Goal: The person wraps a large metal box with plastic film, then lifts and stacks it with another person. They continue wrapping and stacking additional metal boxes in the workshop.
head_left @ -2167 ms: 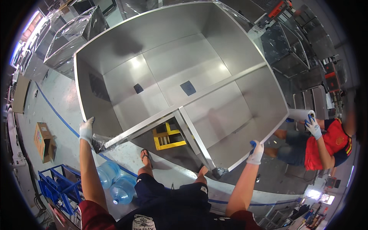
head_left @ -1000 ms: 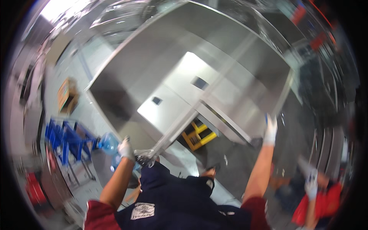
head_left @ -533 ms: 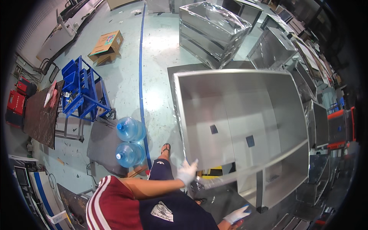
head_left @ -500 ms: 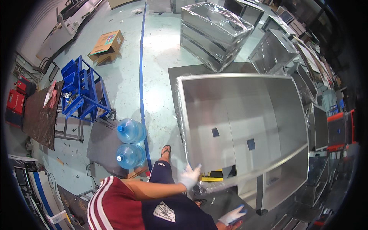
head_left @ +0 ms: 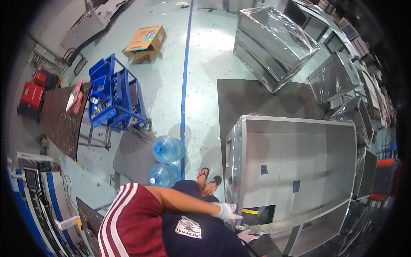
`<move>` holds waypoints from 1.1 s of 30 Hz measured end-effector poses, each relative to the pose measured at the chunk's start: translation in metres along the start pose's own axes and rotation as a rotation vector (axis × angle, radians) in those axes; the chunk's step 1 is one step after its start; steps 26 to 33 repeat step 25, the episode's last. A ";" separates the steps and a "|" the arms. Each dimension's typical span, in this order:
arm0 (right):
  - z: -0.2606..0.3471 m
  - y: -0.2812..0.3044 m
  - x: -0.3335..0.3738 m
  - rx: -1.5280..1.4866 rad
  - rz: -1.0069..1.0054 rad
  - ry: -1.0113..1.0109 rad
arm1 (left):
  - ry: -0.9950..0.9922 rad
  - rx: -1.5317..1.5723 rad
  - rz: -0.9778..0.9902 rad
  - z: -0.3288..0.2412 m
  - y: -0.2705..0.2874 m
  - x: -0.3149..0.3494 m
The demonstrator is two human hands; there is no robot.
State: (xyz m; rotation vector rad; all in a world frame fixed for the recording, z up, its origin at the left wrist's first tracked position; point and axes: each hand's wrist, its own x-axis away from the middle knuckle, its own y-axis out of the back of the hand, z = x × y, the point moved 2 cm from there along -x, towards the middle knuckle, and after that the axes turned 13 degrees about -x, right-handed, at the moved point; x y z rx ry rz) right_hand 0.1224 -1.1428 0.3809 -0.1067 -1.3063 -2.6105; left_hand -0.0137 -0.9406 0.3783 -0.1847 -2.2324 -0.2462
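Observation:
A large open-fronted sheet-metal cabinet (head_left: 299, 122) lies in front of me on the right, its left side covered by clear plastic film (head_left: 233, 180). My left hand (head_left: 227, 212), in a white glove with blue fingertips, is at its near left corner, fingers apart against the film-covered edge. Just below and to the right, my right hand (head_left: 247, 235), gloved alike, has its fingers stretched out by the cabinet's near edge. Whether either hand pinches film is too small to tell. Inside the cabinet, two dark square patches (head_left: 296, 186) show on the panel, and a yellow strip (head_left: 250, 211) appears through an opening.
Two blue water jugs (head_left: 165, 174) stand at my left, by a blue floor line (head_left: 185, 85). Beyond them are a blue tool cart (head_left: 115, 96) and a cardboard box (head_left: 145, 40). Another film-wrapped cabinet (head_left: 274, 47) stands behind mine on a dark mat (head_left: 239, 98).
My view has shifted, so the scene sits further right and lower. My right hand has come up close to my left at the cabinet's near left corner. Both my feet now show.

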 end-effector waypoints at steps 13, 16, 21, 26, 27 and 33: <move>0.408 -0.173 -0.017 -0.692 -0.040 0.744 | 0.500 0.199 -0.597 0.426 0.349 0.069; 0.505 -0.285 0.012 -0.717 0.242 0.576 | 0.481 0.221 -0.765 0.491 0.401 0.047; 0.617 -0.480 0.006 -0.621 0.720 0.215 | 0.517 0.185 -0.672 0.547 0.512 0.048; 0.662 -0.584 -0.051 -0.585 0.849 -0.057 | 0.525 0.525 -0.693 0.561 0.645 0.074; 0.662 -0.584 -0.051 -0.585 0.849 -0.057 | 0.525 0.525 -0.693 0.561 0.645 0.074; 0.662 -0.584 -0.051 -0.585 0.849 -0.057 | 0.525 0.525 -0.693 0.561 0.645 0.074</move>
